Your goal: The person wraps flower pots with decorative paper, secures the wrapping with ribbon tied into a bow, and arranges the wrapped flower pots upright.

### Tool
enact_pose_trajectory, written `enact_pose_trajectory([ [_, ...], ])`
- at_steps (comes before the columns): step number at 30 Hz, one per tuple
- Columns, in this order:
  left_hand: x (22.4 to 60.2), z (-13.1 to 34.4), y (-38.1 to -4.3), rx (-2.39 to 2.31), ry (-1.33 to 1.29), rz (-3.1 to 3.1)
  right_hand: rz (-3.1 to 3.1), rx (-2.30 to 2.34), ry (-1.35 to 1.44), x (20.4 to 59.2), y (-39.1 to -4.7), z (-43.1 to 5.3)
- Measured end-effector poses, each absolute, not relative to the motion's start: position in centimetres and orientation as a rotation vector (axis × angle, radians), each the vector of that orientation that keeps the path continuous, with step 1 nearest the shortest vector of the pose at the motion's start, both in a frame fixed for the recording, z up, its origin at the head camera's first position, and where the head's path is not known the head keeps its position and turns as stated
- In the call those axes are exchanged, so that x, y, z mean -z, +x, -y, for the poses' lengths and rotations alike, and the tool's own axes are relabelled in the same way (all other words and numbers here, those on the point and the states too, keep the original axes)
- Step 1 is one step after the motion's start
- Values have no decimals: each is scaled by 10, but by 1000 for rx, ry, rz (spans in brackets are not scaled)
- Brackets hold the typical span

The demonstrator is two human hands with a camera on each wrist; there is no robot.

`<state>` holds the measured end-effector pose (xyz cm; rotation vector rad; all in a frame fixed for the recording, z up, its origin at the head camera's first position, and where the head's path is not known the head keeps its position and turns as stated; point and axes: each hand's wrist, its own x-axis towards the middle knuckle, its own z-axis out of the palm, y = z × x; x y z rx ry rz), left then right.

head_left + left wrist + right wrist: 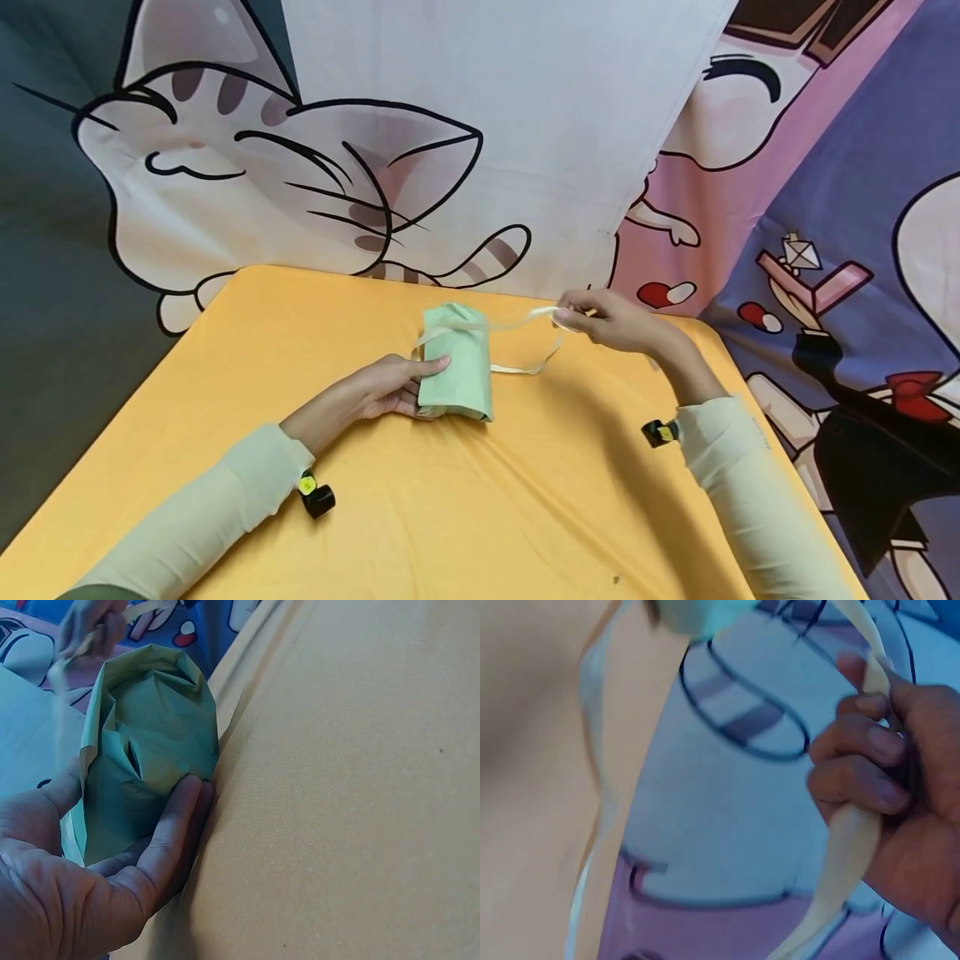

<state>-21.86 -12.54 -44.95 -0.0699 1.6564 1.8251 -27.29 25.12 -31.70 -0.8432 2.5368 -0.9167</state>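
Observation:
A green paper-wrapped package stands over the middle of the yellow cloth, its folded end facing the left wrist camera. My left hand grips it from the left, thumb on the front face and fingers underneath. A cream ribbon runs across the upper part of the package and out to the right. My right hand pinches that ribbon between thumb and fingers, to the right of the package. In the right wrist view, the curled fingers close around the ribbon, while another stretch of it hangs loose at the left.
The yellow cloth covers the table, with wrinkles below the package. Behind it hangs a printed backdrop with a cartoon cat. Small black wrist cameras sit at the left cuff and right cuff.

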Motion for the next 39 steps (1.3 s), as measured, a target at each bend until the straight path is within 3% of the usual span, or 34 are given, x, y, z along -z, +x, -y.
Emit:
enact_pose_trajectory([
  [8,451,124,-221,-1816,-87,-1655,-2496,671,-796,334,-265,-314],
  [15,450,127,-221,-1816,-86,-1654,-2510,542,-672,380,-268,-334],
  [24,450,125,-221,-1808,-66,-1648,-2708,545,-653,425,-261,-330],
  [30,451,126,-221,-1810,-72,-1646,-2851,486,-662,426,-256,-310],
  [39,451,126,-220,-1810,-58,-1652,-2910,551,-458,424,-254,-279],
])
